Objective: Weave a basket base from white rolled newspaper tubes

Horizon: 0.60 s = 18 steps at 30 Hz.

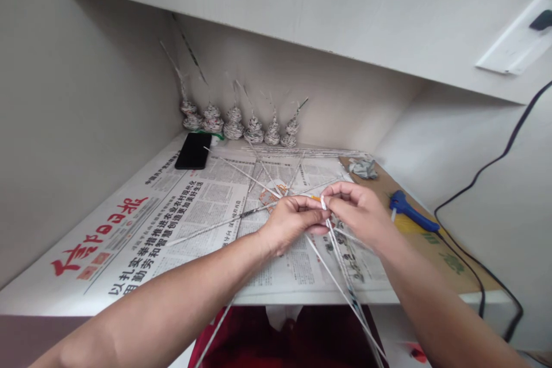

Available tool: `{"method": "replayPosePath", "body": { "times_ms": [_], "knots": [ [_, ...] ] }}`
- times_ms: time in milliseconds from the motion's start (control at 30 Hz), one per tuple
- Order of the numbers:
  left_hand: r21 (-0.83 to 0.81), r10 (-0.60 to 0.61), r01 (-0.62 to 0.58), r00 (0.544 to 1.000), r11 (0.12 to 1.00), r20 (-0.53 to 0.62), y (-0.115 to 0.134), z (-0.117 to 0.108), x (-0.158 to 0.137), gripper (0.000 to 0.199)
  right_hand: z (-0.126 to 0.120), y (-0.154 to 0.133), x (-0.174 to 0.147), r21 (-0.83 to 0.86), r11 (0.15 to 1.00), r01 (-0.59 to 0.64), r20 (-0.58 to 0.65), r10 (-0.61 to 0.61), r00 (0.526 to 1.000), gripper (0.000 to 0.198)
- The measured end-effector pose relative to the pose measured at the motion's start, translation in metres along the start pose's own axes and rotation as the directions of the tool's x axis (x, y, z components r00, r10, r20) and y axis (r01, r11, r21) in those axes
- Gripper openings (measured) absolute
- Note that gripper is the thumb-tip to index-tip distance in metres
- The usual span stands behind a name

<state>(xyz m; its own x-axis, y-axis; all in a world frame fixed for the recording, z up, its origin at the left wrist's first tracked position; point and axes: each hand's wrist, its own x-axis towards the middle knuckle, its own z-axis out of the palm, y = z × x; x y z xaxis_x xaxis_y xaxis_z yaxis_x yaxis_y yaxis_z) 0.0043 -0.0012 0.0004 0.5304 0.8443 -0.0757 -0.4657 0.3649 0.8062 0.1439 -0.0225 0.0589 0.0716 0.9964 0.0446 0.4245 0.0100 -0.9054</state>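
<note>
Thin rolled-paper strips [317, 250] radiate from a spot under my hands, some across the newspaper and some down over the table's front edge. My left hand [295, 219] is closed, its thumb and fingers pinching the strips where they meet. Right beside it, my right hand [356, 207] pinches a short folded white end of a paper strip [324, 202] between thumb and fingers. Both hands touch the same strips just above the table. My fingers partly hide the crossing point.
Several woven paper gourds [233, 123] line the back wall. A black phone [193, 150] lies on the newspaper [172, 218] at left. More paper rods [302, 152] lie behind. At right are crumpled grey material [363, 168], a blue glue gun [411, 211] and its black cord [483, 169].
</note>
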Motion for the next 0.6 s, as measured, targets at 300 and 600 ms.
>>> {"method": "replayPosePath", "body": {
  "times_ms": [300, 600],
  "knots": [
    [0.001, -0.004, 0.004, 1.0, 1.0, 0.0, 0.0005, 0.0, 0.0008, 0.042, -0.0014, 0.0011, -0.0006, -0.007, 1.0, 0.014, 0.011, -0.014, 1.0, 0.013],
    [0.007, -0.005, 0.005, 1.0, 1.0, 0.009, -0.0024, -0.001, 0.001, 0.043, 0.0, 0.0013, 0.0003, -0.059, 0.998, -0.009, 0.007, 0.009, 1.0, 0.01]
  ]
}}
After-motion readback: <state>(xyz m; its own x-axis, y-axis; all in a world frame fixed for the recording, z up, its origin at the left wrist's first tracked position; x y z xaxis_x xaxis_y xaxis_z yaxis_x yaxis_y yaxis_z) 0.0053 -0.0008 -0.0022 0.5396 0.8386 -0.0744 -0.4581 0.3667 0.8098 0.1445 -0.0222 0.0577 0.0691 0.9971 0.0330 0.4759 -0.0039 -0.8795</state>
